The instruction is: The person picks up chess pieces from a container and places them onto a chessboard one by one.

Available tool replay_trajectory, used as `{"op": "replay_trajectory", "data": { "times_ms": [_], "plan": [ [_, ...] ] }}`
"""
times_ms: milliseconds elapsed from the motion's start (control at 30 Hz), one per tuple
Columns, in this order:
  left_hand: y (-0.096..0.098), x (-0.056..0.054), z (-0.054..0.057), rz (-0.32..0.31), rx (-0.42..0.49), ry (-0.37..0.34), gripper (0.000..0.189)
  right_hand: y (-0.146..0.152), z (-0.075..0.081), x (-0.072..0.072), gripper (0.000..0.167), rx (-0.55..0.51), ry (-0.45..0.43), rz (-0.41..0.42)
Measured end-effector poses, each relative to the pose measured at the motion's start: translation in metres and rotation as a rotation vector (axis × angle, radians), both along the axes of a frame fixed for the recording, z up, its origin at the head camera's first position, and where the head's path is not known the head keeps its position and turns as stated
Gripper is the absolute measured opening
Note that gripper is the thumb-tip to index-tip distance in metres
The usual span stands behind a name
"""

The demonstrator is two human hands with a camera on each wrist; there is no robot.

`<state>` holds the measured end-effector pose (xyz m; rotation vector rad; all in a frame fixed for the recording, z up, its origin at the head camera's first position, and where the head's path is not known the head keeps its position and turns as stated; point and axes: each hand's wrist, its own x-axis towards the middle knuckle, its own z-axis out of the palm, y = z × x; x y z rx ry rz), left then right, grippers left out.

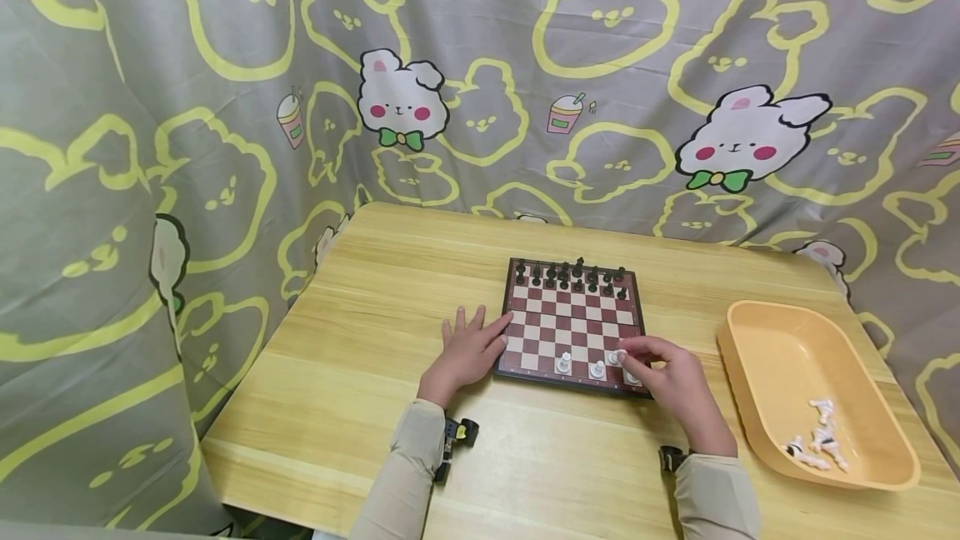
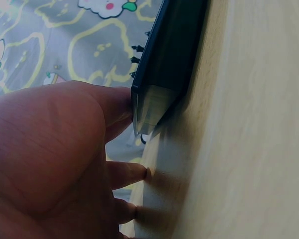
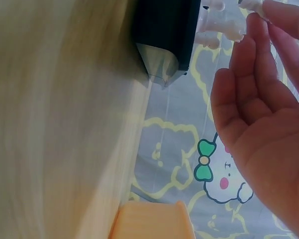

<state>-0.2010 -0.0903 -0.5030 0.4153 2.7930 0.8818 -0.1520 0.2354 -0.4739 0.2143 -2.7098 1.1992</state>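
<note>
A folding chessboard with dark red and cream squares lies on the table. My left hand has its fingers spread at the board's left edge; in the left wrist view the thumb touches the board's side. With thumb and fingertips, my right hand pinches a white chess piece over the near right corner. A crowned white piece and another white piece stand along the near row. One more is partly hidden by the right hand. Black chess pieces fill two rows at the far end.
An orange plastic tub stands to the right of the board, with several white chess pieces lying in it. The wooden table reaches back to a grey curtain with a rabbit print. Each wrist wears a small camera.
</note>
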Motion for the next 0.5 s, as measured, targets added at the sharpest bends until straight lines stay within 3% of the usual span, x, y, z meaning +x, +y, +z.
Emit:
{"op": "replay_trajectory", "data": {
  "times_ms": [500],
  "plan": [
    [0.0008, 0.0, 0.0008, 0.007, -0.01, -0.003, 0.05, 0.0003, -0.0009, 0.001, 0.011, 0.011, -0.048, 0.021]
  ]
}}
